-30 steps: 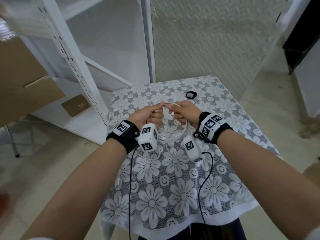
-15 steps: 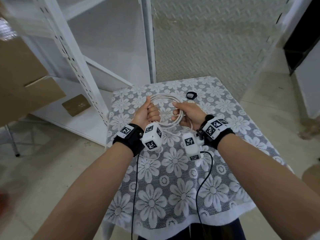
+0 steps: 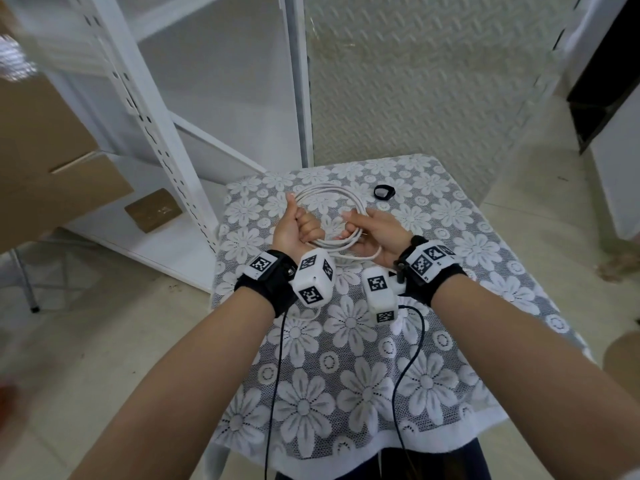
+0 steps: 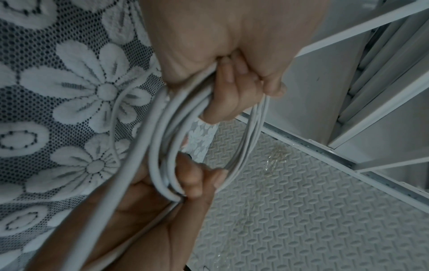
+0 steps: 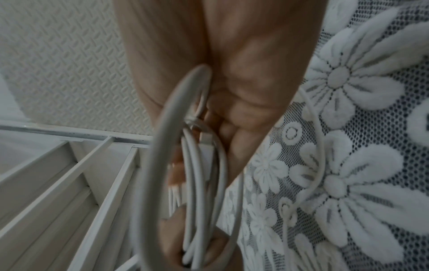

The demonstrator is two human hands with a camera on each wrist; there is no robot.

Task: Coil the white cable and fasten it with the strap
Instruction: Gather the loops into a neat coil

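Observation:
The white cable (image 3: 332,199) is wound into a round coil of several loops, held above the table between both hands. My left hand (image 3: 294,226) grips the coil's left side, fingers curled round the strands (image 4: 162,139), thumb up. My right hand (image 3: 370,226) grips the right side, fingers curled round the loops (image 5: 197,192). A loose strand (image 3: 360,256) hangs under the coil toward my right wrist. The black strap (image 3: 383,192), a small ring, lies on the tablecloth beyond my right hand, apart from the cable.
The small table (image 3: 450,306) wears a white flowered lace cloth. A white metal shelf frame (image 3: 156,133) stands close at the left, with cardboard boxes (image 3: 52,168) further left. A patterned white panel (image 3: 415,81) backs the table. Black wrist-camera leads (image 3: 405,358) hang over the near edge.
The hands moved apart and away from me, spreading the bunched cable into a wider round coil. Both hands kept hold of it.

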